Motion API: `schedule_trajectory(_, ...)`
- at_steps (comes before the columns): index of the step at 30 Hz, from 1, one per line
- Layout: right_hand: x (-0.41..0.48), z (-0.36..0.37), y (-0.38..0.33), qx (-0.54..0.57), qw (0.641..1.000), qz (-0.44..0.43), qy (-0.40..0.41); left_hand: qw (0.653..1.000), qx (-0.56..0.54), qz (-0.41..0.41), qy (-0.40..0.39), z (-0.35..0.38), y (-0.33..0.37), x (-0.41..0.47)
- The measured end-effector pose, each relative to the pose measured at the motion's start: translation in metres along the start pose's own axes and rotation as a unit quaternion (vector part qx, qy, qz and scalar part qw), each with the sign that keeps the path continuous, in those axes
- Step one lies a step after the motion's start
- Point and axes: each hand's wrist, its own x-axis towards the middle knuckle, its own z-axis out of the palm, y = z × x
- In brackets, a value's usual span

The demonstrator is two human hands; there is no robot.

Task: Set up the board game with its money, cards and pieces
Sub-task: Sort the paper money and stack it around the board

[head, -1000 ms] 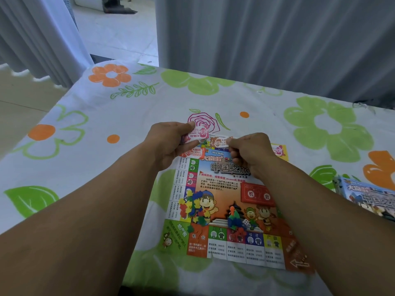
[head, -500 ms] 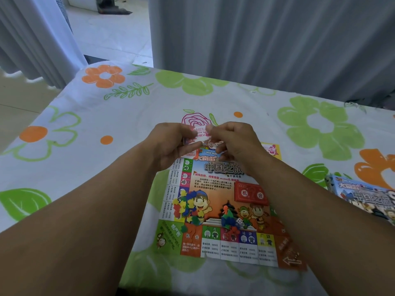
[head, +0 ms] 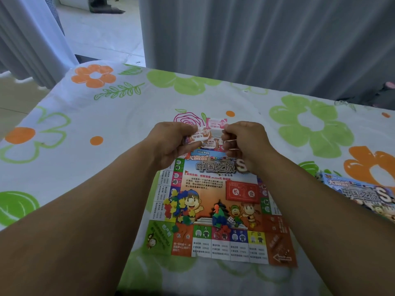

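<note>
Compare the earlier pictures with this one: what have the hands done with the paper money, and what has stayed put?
The right hand closed in until it met the left hand, then drew back to the right, so a gap shows between them again. Both keep their grip on the paper money. The board, the coloured pieces, the die and the box stayed put.

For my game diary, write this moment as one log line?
left hand: holds play money | right hand: pinches it too | board: flat on cloth | pieces: piled on board
</note>
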Motion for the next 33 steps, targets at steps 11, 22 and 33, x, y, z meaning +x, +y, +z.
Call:
schedule_trajectory(11,0.014,-0.062,0.024,-0.063,0.990,0.075,0.102,1.000,0.000,0.005,-0.003,0.030,-0.008,0.009)
schedule_trajectory(22,0.019,-0.092,0.033,-0.089,0.983,0.092,0.135,0.999,-0.022,-0.018,-0.031,0.058,-0.020,0.017)
schedule_trajectory(33,0.016,-0.084,0.024,-0.095,0.989,0.029,0.111,0.999,0.021,-0.008,-0.041,0.056,-0.022,0.017)
